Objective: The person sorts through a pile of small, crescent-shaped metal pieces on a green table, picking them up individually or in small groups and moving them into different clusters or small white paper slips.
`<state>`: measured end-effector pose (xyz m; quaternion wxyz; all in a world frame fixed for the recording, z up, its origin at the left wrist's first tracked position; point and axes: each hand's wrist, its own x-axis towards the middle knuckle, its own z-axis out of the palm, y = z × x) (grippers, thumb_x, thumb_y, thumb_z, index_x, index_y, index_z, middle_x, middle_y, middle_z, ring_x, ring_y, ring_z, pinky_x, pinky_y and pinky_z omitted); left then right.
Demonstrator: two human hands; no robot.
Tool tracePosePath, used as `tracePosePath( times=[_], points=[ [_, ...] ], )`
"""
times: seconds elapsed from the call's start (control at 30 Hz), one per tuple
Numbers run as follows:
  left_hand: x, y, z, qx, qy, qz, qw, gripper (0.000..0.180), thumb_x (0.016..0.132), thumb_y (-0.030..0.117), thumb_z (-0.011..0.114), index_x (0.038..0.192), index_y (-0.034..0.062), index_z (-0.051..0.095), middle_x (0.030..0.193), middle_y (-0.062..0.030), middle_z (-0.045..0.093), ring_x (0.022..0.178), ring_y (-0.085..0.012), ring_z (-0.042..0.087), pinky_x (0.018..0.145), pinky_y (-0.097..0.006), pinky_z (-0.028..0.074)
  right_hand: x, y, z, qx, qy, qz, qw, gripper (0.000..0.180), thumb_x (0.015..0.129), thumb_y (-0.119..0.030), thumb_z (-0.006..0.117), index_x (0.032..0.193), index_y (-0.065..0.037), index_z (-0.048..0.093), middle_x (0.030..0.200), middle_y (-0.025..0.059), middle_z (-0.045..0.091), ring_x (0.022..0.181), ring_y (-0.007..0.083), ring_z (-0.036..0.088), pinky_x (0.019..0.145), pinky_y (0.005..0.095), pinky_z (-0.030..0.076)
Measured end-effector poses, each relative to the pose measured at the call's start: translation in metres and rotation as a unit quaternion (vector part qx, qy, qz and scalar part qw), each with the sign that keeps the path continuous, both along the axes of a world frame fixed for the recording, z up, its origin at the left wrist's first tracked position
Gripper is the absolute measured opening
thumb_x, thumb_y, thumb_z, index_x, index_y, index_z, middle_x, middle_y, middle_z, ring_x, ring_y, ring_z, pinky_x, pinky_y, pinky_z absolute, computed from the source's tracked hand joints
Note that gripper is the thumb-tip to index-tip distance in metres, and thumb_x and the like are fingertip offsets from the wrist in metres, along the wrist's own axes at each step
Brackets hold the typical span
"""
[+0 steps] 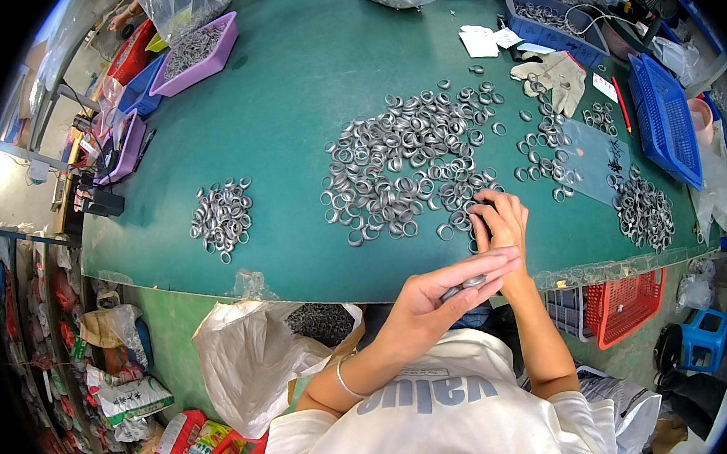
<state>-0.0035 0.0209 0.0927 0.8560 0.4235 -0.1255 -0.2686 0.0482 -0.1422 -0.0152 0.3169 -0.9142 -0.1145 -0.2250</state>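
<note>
Many grey metal rings (401, 157) lie in a broad loose heap on the green table (270, 90). Just off the table's near edge, my left hand (448, 290) is cupped, with a few metal rings (473, 282) between its thumb and fingers. Its fingertips reach across in front of my right wrist. At the heap's near right corner, my right hand (502, 221) curls its fingers down over the rings. Whatever those fingers pinch is hidden behind them. A smaller ring pile (221, 218) sits to the left, and another (643, 212) at the right.
Scattered rings, a work glove (562, 80), a clear plastic bag (599, 156) and a red pen (621, 106) occupy the right side. Blue baskets (664, 122) line the right edge. A purple tray of metal parts (198, 57) stands far left. A white sack (242, 362) hangs below the near edge.
</note>
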Motion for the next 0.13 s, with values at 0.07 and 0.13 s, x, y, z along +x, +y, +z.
tracePosePath(
  times=[0.07, 0.13],
  points=[
    [0.0007, -0.0006, -0.0010, 0.002, -0.005, -0.001, 1.000, 0.042, 0.096, 0.014, 0.051, 0.132, -0.0067, 0.044, 0.138, -0.0194, 0.044, 0.130, -0.0286, 0.040, 0.109, -0.038, 0.032, 0.0000, -0.0009, -0.0008, -0.002, 0.001, -0.002, 1.000, 0.014, 0.075, -0.006, 0.065, 0.088, -0.005, 0.064, 0.104, 0.0049, 0.058, 0.099, 0.0259, 0.051, 0.085, 0.0397, 0.036],
    [0.0008, -0.0009, -0.0013, 0.006, -0.010, -0.002, 1.000, 0.042, 0.096, 0.014, 0.051, 0.132, -0.0065, 0.044, 0.138, -0.0192, 0.044, 0.130, -0.0286, 0.040, 0.109, -0.038, 0.032, 0.0001, -0.0010, -0.0018, -0.002, 0.000, -0.004, 1.000, 0.014, 0.075, -0.006, 0.065, 0.088, -0.005, 0.065, 0.105, 0.0049, 0.058, 0.099, 0.0258, 0.051, 0.086, 0.0399, 0.036]
  ],
)
